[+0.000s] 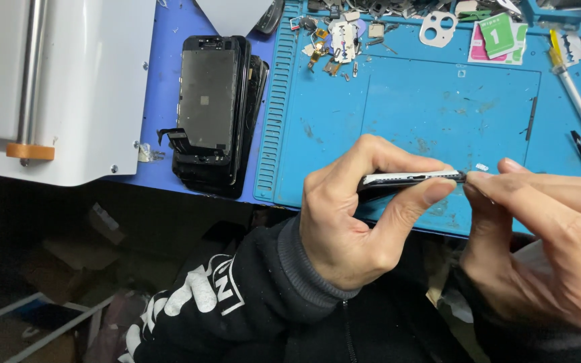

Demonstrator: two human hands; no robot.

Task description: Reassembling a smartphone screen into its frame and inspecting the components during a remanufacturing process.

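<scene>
Light: bright and even on the blue work mat, coming from above.
Dark part: the floor under the table edge is dim and hard to see.
Shine: a white gleam runs along the phone's edge.
Shadows: soft and small under the left hand.
Sharpness: the middle is clear; the right hand looks a little soft near the side.
</scene>
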